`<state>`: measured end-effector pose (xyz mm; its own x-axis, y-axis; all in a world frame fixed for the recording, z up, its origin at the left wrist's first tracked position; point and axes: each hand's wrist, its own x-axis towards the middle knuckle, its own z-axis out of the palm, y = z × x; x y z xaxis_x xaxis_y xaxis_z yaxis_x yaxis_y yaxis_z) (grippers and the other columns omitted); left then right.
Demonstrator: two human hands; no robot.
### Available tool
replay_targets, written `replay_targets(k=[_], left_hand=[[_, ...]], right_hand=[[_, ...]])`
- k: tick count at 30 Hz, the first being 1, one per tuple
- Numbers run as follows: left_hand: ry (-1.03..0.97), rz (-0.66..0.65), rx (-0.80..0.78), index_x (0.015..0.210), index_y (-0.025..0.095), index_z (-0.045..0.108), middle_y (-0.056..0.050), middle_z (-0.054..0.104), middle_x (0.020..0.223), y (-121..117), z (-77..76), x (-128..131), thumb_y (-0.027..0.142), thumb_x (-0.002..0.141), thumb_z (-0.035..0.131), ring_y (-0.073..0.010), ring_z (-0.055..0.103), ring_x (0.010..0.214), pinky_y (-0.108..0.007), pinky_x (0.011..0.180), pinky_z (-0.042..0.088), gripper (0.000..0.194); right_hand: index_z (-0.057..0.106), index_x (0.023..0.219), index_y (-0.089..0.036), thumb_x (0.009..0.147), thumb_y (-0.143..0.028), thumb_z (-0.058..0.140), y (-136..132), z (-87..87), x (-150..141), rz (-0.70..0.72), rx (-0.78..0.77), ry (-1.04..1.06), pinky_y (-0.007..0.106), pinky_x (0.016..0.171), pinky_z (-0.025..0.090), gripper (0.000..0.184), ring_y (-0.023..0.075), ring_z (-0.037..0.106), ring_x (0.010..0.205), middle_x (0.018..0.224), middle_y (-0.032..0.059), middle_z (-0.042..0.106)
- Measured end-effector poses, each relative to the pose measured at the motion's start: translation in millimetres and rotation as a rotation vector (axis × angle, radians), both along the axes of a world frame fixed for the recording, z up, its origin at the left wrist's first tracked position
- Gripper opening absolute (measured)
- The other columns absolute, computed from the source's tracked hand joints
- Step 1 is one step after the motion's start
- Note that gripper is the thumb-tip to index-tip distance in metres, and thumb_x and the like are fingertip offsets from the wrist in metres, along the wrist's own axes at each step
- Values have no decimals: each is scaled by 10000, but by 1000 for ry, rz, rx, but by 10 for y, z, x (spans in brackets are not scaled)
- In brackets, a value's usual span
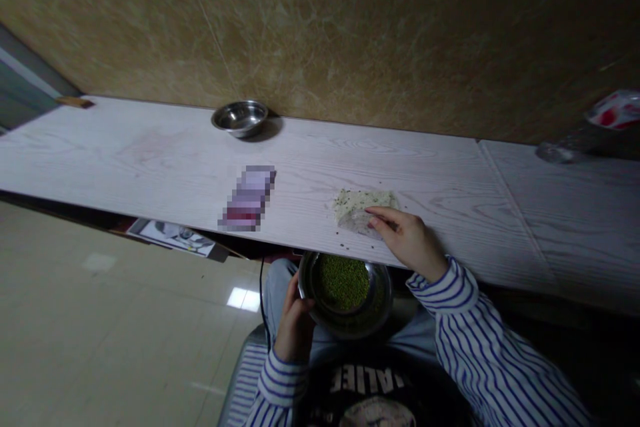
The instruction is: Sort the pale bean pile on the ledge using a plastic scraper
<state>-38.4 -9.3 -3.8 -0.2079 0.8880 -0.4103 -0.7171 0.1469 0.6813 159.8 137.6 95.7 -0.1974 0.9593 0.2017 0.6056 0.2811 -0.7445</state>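
My left hand (295, 323) grips the rim of a steel bowl (379, 315) that sits in my lap, below the board's front edge. Green mung beans (344, 282) lie in a heap inside it. My right hand (407, 240) reaches onto the white board, its fingers on the near edge of a folded pale sheet (356, 205). That sheet has dark specks on it, and a few more specks lie on the board just in front of it. The sheet's underside is hidden.
A small steel bowl (240, 118) stands against the marbled wall (350, 27). A pixelated flat object (247, 198) lies on the white wood-grain board (150, 160). A glass item (555, 152) and a red-and-white bag (614, 110) sit far right. A black cable (261, 300) hangs beside my knee.
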Motion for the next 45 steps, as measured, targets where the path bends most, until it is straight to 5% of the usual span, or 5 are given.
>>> replay_targets(k=[18, 28, 45], left_hand=[[8, -2, 17, 1229, 299, 740, -39, 730, 1292, 13, -86, -16, 236, 700, 735, -374, 527, 1350, -465, 1071, 444, 533], [-6, -7, 17, 1198, 298, 752, -33, 737, 1268, 38, 57, 67, 222, 703, 715, -353, 552, 1313, -444, 1051, 456, 502], [-9, 16, 22, 1201, 275, 754, -58, 748, 1244, 48, 100, 99, 193, 693, 704, -340, 602, 1256, -442, 1015, 489, 517]], right_hand=[[797, 1119, -256, 940, -223, 604, -17, 76, 66, 166, -57, -99, 437, 948, 594, 265, 247, 754, 1039, 1119, 61, 808], [788, 1149, -182, 929, -337, 608, -225, -132, 544, -49, -79, 36, 399, 856, 626, 324, 259, 776, 944, 1070, 101, 816], [789, 1143, -175, 908, -269, 587, -258, -164, -35, 19, -95, 105, 403, 840, 630, 324, 251, 784, 927, 1073, 127, 813]])
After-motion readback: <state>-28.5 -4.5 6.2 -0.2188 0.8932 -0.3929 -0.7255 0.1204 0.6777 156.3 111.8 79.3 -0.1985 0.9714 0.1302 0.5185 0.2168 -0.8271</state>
